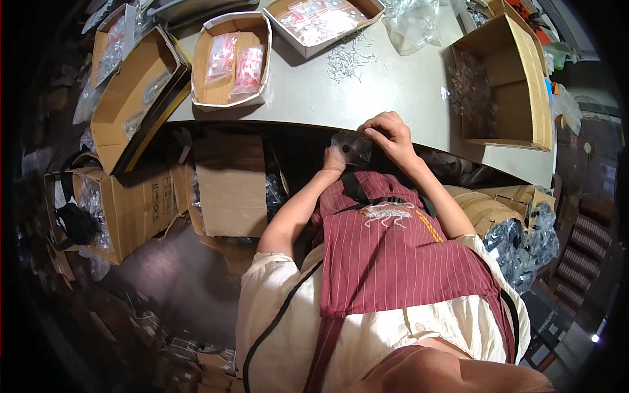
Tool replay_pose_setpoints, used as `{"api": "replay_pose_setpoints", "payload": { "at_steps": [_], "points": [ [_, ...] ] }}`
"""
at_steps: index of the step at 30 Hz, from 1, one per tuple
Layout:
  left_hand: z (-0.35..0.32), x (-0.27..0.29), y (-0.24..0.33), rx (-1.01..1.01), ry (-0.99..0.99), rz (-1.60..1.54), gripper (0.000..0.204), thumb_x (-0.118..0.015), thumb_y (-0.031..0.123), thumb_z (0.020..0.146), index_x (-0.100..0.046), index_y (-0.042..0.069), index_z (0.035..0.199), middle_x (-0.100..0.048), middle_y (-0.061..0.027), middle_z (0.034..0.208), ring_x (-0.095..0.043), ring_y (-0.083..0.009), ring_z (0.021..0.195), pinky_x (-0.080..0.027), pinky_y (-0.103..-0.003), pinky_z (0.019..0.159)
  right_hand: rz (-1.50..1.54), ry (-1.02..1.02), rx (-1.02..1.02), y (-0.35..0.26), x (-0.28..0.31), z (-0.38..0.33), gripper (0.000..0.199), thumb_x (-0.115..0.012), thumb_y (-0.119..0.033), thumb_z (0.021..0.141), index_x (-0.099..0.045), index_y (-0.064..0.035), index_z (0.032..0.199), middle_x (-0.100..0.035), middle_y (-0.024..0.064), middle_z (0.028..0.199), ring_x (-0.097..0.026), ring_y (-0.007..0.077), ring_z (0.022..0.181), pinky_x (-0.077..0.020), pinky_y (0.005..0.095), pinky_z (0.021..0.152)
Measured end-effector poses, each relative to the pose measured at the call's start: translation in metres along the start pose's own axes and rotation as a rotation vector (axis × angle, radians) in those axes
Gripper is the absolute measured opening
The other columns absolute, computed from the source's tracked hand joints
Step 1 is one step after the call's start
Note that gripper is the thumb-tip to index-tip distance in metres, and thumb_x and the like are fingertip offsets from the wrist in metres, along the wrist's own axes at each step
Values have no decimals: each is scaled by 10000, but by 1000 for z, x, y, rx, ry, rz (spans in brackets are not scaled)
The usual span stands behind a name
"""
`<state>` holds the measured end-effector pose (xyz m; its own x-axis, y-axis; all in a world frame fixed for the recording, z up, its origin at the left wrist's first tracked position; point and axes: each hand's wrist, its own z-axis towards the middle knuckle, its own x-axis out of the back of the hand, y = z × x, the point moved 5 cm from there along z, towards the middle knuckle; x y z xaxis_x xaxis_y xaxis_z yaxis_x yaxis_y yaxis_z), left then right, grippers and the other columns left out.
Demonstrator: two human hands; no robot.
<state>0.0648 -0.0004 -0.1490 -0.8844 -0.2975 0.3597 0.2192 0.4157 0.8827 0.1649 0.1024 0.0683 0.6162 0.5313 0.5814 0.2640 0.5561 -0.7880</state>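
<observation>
At the table's front edge, a small clear plastic bag with a dark round spot in it hangs between my hands. My left hand is closed on its left side; the bag partly covers those fingers. At the bag's upper right corner, the thumb and forefinger of my right hand are pinched together. Beyond my hands, a loose pile of small metal screws or pins lies on the grey table.
A shallow box holds red-printed packets; another box behind it is full of small packets. On the right stands an open carton with small dark parts. A clear bag lies at the back. Cartons stand below the table.
</observation>
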Motion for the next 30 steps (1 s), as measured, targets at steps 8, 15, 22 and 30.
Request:
{"api": "replay_pose_setpoints", "payload": {
  "at_steps": [8,15,22,30],
  "points": [
    [-11,7,-21,-113,-2,130,335,-728,384,871,-744,90,1031,-736,-168,950,-716,-346,903,-573,-432,765,202,-26,-112,6,-3,2,99,-735,-118,872,-760,-54,943,-701,49,880,-608,207,883,-468,331,836],
    [-62,73,-4,-130,141,21,324,-777,273,865,-597,24,762,-620,-180,672,-614,-386,600,-502,-407,564,608,-9,-393,21,-2,-8,120,-733,-107,898,-752,-23,981,-690,62,940,-623,172,929,-486,308,852],
    [-91,152,95,-463,352,39,374,-860,176,817,-544,36,674,-535,-76,595,-512,-184,488,-422,-304,487,429,6,-295,24,-4,-8,143,-730,-96,906,-743,-18,1026,-688,66,963,-651,160,904,-512,292,822],
    [-70,161,200,-589,136,-250,412,-910,313,761,-591,51,774,-548,42,663,-457,-38,609,-381,-210,557,191,-16,134,-78,40,17,280,-686,22,814,-730,-27,1087,-681,131,1094,-670,271,991,-534,350,878]
  ]
}}
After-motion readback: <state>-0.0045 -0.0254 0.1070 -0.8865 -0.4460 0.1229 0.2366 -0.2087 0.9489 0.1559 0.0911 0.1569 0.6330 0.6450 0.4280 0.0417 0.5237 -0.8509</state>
